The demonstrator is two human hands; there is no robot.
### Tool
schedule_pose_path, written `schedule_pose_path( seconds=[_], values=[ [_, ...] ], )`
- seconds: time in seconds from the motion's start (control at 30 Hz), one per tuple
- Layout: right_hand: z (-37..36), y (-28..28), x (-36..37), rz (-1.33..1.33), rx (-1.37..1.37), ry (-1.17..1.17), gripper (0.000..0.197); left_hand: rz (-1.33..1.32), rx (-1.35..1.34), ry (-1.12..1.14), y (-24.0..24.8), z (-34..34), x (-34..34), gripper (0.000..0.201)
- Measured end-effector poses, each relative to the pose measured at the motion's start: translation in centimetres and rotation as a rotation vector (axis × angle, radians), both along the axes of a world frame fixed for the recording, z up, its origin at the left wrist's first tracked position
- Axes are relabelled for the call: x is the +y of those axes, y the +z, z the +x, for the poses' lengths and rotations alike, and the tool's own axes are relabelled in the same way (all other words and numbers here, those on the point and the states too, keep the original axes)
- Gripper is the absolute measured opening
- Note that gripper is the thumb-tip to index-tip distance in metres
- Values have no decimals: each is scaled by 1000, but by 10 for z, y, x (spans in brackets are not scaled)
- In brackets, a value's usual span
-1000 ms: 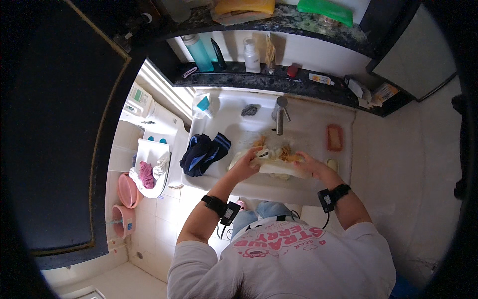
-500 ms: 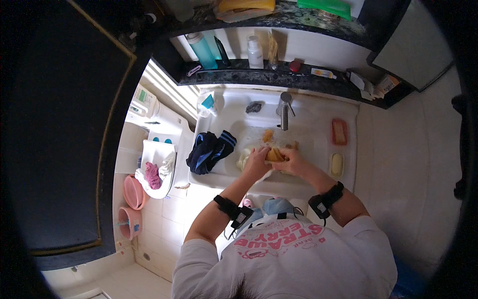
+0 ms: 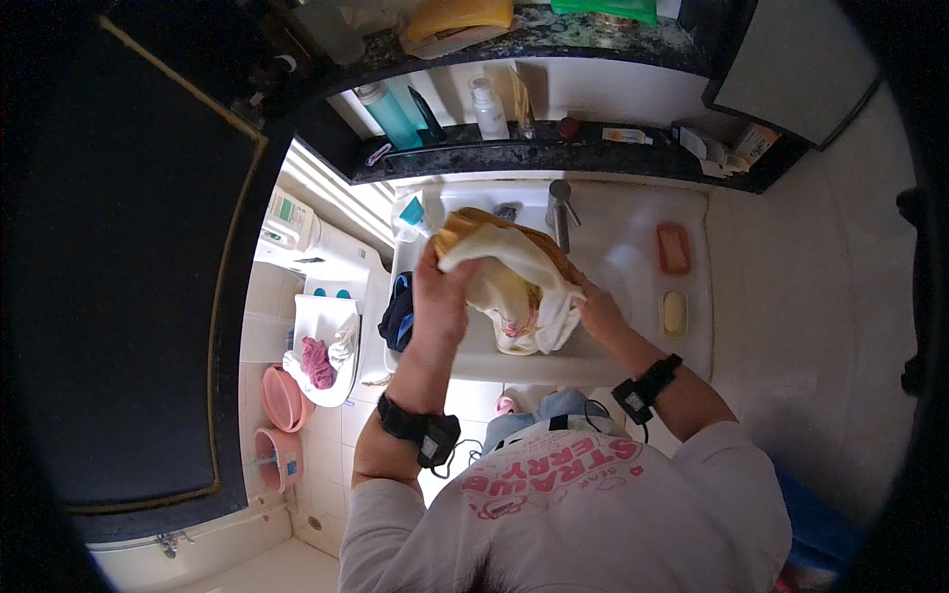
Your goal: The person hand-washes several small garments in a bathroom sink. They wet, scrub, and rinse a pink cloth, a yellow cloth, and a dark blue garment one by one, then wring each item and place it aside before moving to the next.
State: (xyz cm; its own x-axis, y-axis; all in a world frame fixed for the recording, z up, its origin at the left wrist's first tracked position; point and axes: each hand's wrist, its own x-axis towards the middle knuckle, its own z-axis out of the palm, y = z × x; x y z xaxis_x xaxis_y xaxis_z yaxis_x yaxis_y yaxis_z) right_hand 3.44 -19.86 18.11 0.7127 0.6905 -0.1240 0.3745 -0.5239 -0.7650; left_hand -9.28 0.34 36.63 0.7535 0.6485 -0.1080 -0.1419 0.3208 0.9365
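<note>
Over the white sink (image 3: 643,346), a white and mustard-yellow garment (image 3: 499,259) hangs spread between my hands, a small pinkish print showing on its lower part. My left hand (image 3: 442,292) is closed on its left edge, the fingers partly behind the fabric. At the opposite edge, my right hand (image 3: 601,314) grips the cloth. A dark blue garment (image 3: 397,314) lies on the sink's left side, partly hidden by my left forearm. Behind the raised cloth stands the metal faucet (image 3: 560,210). The basin is mostly covered from view.
On the sink's right rim are a soap bar (image 3: 674,313) and a reddish soap dish (image 3: 673,249). A dark stone shelf (image 3: 455,150) with bottles runs along the back. To the left, pink and white cloths (image 3: 317,362) lie on a white surface above pink basins (image 3: 287,397).
Both hands have lifted the bunched garment from the basin and spread it open. My left hand moved left and away from me; my right hand shifted slightly right.
</note>
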Motion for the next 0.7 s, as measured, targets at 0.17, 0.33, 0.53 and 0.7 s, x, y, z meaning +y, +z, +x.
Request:
schedule_pose_path(
  seconds=[0.17,0.33,0.53,0.7],
  values=[
    [32,4,-19,-100,383,-113,37,221,247,59,-51,0,27,45],
    [34,0,-14,-36,261,-167,41,652,470,-61,-126,-3,31,71],
    [24,49,14,-88,89,335,23,1361,769,-573,-159,12,-27,95],
    [35,51,25,122,-295,441,44,308,681,-628,-194,41,-23,47]
  ],
)
